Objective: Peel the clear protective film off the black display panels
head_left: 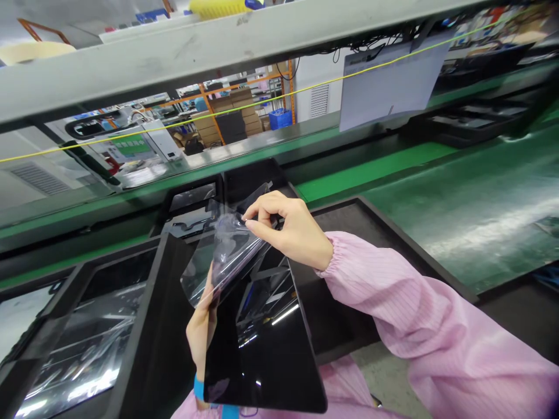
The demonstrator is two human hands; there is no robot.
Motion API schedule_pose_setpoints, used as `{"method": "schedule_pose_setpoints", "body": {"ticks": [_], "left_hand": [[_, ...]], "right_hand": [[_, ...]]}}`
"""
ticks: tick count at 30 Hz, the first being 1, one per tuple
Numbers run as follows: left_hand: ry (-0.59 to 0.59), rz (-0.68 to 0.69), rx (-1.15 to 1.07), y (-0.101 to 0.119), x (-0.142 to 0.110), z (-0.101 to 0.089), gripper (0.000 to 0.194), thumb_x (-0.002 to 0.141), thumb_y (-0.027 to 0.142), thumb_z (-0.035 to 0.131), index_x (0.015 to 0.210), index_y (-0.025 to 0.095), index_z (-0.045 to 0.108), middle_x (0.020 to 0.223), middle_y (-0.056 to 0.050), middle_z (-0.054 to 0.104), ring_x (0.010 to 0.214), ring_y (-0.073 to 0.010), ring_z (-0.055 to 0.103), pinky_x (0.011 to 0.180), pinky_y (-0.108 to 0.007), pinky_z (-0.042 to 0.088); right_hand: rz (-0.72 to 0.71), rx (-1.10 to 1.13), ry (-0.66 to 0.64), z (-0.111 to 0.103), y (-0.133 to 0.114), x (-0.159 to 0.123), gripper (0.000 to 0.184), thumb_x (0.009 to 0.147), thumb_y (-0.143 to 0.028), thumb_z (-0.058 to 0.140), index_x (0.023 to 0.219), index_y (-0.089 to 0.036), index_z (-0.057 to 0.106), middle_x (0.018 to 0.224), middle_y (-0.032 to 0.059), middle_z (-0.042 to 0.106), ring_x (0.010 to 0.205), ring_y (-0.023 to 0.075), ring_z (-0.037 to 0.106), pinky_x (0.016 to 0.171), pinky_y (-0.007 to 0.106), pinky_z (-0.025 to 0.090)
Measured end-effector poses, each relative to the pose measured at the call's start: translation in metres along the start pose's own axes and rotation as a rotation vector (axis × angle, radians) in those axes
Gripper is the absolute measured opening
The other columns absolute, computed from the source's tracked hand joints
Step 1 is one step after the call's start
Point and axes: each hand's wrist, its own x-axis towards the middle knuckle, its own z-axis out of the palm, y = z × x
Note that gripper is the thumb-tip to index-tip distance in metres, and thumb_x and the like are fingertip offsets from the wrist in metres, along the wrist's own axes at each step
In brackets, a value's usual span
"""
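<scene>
Reflecting overhead lights, the glossy black panel (266,355) is held tilted above the person's lap, near a dark tray (375,224). Clear film (231,256) bunches over its far end; whether any adheres cannot be told. The right hand (301,230) pinches the film between thumb and forefinger. The left hand (201,331) clasps the panel's left edge, its underside grip hidden. Judged risks: a sharp tug could twist the panel from that one-sided hold; slack film could fold back and cling; a stray fingertip could smear the glossy face.
</scene>
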Motion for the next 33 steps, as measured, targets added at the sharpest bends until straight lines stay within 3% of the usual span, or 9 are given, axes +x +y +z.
{"method": "schedule_pose_setpoints", "body": {"ticks": [3,6,11,14,16,20,24,29,33], "left_hand": [[-0.001,-0.017,-0.004,-0.001,0.002,0.0,0.019,0.074,0.011,0.064,0.085,0.021,0.077,0.112,0.001,0.075,0.128,-0.0255,0.055,0.118,-0.036,0.032],[-0.014,-0.042,-0.021,0.01,-0.002,0.0,0.029,0.077,0.016,0.066,0.103,0.022,0.076,0.119,0.0,0.072,0.128,-0.0256,0.055,0.119,-0.036,0.03],[-0.123,-0.083,-0.224,0.049,-0.019,0.005,0.05,0.089,0.035,0.058,0.139,0.032,0.052,0.143,0.003,0.055,0.137,-0.0225,0.045,0.118,-0.035,0.031],[-0.165,0.009,-0.283,0.065,-0.023,0.009,0.049,0.09,0.029,0.058,0.138,0.031,0.052,0.151,0.006,0.046,0.144,-0.0181,0.033,0.119,-0.027,0.026],[-0.211,0.017,-0.294,0.069,-0.022,0.009,0.048,0.091,0.027,0.057,0.138,0.031,0.051,0.152,0.005,0.045,0.145,-0.0191,0.032,0.119,-0.03,0.026],[-0.269,-0.021,-0.388,0.069,-0.017,0.007,0.049,0.091,0.022,0.055,0.139,0.029,0.049,0.149,0.002,0.049,0.142,-0.0213,0.038,0.12,-0.037,0.026],[-0.325,0.003,-0.428,0.069,-0.013,0.008,0.051,0.091,0.019,0.051,0.142,0.024,0.045,0.14,0.001,0.058,0.144,-0.0192,0.034,0.123,-0.035,0.017],[-0.291,-0.02,-0.379,0.07,-0.012,0.008,0.053,0.089,0.021,0.053,0.141,0.028,0.047,0.144,0.004,0.054,0.145,-0.021,0.032,0.124,-0.038,0.014],[-0.278,0.059,-0.343,0.062,-0.006,0.006,0.048,0.086,0.023,0.057,0.134,0.027,0.056,0.144,0.005,0.055,0.146,-0.0191,0.028,0.123,-0.032,0.013]], "right_hand": [[-0.006,0.008,-0.007,0.0,0.003,0.001,0.036,0.081,-0.005,0.062,0.056,-0.012,0.038,0.083,-0.0002,0.064,0.085,0.0111,0.054,0.078,0.023,0.039],[-0.005,0.077,-0.033,-0.001,0.012,0.003,0.035,0.085,-0.013,0.064,0.058,-0.012,0.041,0.084,0.0008,0.064,0.082,0.0106,0.055,0.077,0.023,0.039],[-0.028,0.271,-0.064,-0.003,0.032,0.012,0.033,0.089,-0.026,0.065,0.064,-0.013,0.047,0.09,0.0056,0.065,0.086,0.0141,0.06,0.078,0.025,0.045],[-0.083,0.266,-0.046,-0.002,0.036,0.015,0.035,0.091,-0.028,0.067,0.064,-0.014,0.049,0.089,0.0057,0.066,0.095,0.0157,0.061,0.086,0.027,0.048],[-0.092,0.244,-0.03,-0.001,0.034,0.016,0.036,0.091,-0.029,0.067,0.064,-0.014,0.049,0.089,0.0049,0.067,0.098,0.0155,0.061,0.092,0.028,0.048],[-0.094,0.207,-0.012,0.0,0.03,0.015,0.037,0.091,-0.03,0.067,0.063,-0.015,0.048,0.089,0.0029,0.067,0.099,0.014,0.062,0.097,0.026,0.046],[-0.089,0.145,-0.014,0.001,0.031,0.015,0.037,0.092,-0.029,0.066,0.064,-0.014,0.048,0.09,0.0032,0.067,0.101,0.0127,0.062,0.096,0.024,0.047],[-0.077,0.127,-0.006,0.001,0.033,0.014,0.039,0.092,-0.031,0.066,0.064,-0.014,0.046,0.088,0.003,0.067,0.1,0.012,0.062,0.096,0.024,0.047],[-0.057,0.131,0.0,0.002,0.03,0.014,0.037,0.091,-0.029,0.066,0.063,-0.014,0.047,0.087,0.0022,0.067,0.1,0.0128,0.062,0.097,0.026,0.047]]}}
